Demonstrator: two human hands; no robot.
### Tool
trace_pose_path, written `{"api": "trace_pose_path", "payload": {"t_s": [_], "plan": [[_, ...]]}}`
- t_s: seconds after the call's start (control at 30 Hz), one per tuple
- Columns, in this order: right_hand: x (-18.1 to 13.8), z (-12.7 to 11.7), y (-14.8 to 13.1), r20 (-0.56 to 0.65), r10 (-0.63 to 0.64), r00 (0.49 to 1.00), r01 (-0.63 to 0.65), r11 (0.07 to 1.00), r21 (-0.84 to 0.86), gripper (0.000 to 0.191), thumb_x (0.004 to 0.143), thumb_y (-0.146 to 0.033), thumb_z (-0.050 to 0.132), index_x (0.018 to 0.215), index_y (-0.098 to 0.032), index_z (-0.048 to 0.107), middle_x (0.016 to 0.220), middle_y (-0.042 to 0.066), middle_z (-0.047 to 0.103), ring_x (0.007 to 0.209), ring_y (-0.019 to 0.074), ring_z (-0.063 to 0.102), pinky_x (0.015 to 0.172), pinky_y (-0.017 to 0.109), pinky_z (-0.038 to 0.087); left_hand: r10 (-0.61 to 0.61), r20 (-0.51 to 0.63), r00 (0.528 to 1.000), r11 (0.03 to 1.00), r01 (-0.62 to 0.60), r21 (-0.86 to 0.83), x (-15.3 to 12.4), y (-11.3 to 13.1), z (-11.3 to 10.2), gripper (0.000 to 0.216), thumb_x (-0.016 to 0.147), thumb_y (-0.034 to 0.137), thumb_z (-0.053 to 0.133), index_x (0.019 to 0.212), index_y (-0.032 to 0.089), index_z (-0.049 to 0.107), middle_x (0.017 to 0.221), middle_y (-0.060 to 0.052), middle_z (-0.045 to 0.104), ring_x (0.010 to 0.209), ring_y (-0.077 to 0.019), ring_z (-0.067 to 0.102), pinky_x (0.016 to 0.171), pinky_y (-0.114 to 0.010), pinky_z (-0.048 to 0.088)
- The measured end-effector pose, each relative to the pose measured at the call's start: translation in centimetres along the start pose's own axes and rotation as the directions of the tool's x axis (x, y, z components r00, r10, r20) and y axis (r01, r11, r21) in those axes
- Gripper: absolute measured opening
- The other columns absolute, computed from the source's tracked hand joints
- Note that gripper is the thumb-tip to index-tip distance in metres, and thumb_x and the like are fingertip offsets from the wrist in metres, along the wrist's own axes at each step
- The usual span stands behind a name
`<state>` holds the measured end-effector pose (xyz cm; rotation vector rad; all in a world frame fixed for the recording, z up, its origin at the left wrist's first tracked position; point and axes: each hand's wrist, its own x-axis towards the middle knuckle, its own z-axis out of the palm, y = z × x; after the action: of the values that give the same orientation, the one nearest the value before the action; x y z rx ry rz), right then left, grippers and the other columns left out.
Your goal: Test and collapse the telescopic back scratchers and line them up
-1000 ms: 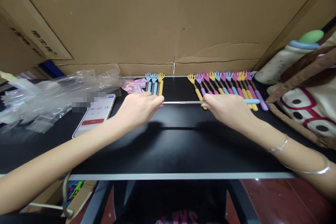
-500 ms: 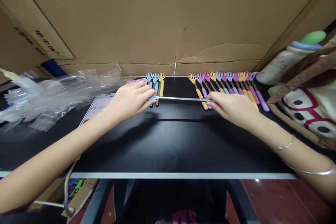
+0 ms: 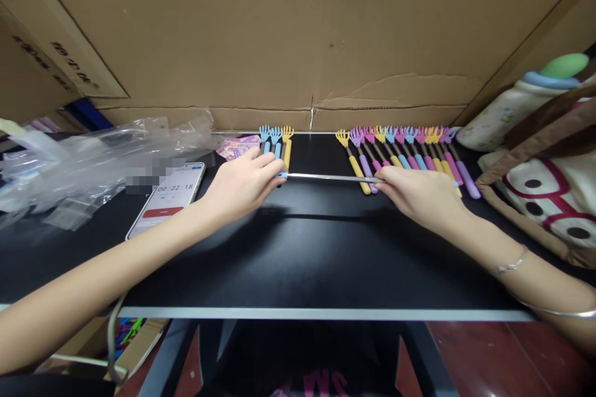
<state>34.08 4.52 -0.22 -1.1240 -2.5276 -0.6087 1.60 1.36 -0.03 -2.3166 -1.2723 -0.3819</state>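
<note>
Between my hands a back scratcher [image 3: 328,178] is held level above the black table, its thin metal rod drawn out. My left hand [image 3: 244,185] is closed around one end, where a bit of light blue shows. Around the other end my right hand [image 3: 416,191] is closed, hiding most of it. Behind my left hand lie several back scratchers [image 3: 287,152] with blue and yellow hand-shaped heads. A longer row of back scratchers [image 3: 414,152] in yellow, purple, pink and blue lies behind and beside my right hand.
A phone [image 3: 170,197] showing a timer lies left, beside clear plastic bags [image 3: 107,161] and a pink packet [image 3: 238,146]. At right are a bottle [image 3: 510,111] and a cloth bag [image 3: 554,198]. Cardboard [image 3: 233,31] stands behind. Below left sits a box [image 3: 144,341] of colourful things.
My right hand has shifted slightly right, and my left hand slightly right too, with the rod still between them. More of the phone and pink packet shows. The view has shifted a little.
</note>
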Motion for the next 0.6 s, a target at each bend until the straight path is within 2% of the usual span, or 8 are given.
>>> {"api": "trace_pose_path", "payload": {"t_s": [0.17, 0.33, 0.5, 0.6], "plan": [[0.6, -0.2, -0.3, 0.071, 0.015, 0.997, -0.020, 0.998, 0.067, 0.036, 0.098, -0.041, 0.032, 0.078, -0.022, 0.056, 0.061, 0.001, 0.063, 0.050, 0.0152, 0.053, 0.049, 0.025, 0.024, -0.036, 0.007, 0.999, 0.999, 0.036, 0.028, -0.1, -0.1, -0.2, 0.028, 0.099, 0.033, 0.038, 0.094, 0.021, 0.063, 0.088, -0.005, 0.065, 0.086, -0.0223, 0.053, 0.056, -0.030, 0.038], [1.1, -0.8, -0.7, 0.075, 0.008, 0.997, -0.009, 1.000, 0.008, 0.041, 0.099, -0.044, 0.028, 0.075, -0.022, 0.054, 0.058, 0.001, 0.061, 0.049, 0.0149, 0.051, 0.049, 0.026, 0.020, -0.052, 0.020, 0.998, 0.999, 0.052, 0.012, -0.4, -0.3, -0.1, 0.027, 0.099, 0.034, 0.038, 0.093, 0.022, 0.062, 0.092, -0.004, 0.066, 0.088, -0.0220, 0.054, 0.058, -0.030, 0.039], [0.9, -0.6, -0.8, 0.054, -0.008, 0.998, 0.012, 0.997, -0.071, 0.042, 0.098, -0.043, 0.030, 0.071, -0.021, 0.054, 0.058, 0.002, 0.060, 0.049, 0.0142, 0.050, 0.047, 0.026, 0.017, 0.023, 0.066, 0.998, 0.992, -0.031, 0.121, -0.7, -0.6, 0.2, 0.026, 0.099, 0.032, 0.037, 0.092, 0.022, 0.060, 0.085, -0.003, 0.066, 0.081, -0.0224, 0.055, 0.051, -0.031, 0.031], [0.7, -0.4, -0.5, 0.022, -0.031, 0.999, 0.033, 0.995, -0.096, 0.043, 0.099, -0.043, 0.029, 0.073, -0.021, 0.056, 0.062, 0.003, 0.063, 0.053, 0.0144, 0.054, 0.046, 0.025, 0.016, 0.082, 0.041, 0.996, 0.985, -0.088, 0.147, -0.8, -1.0, -0.1, 0.026, 0.099, 0.033, 0.039, 0.089, 0.022, 0.060, 0.081, -0.004, 0.066, 0.079, -0.0219, 0.056, 0.052, -0.030, 0.031]]}}
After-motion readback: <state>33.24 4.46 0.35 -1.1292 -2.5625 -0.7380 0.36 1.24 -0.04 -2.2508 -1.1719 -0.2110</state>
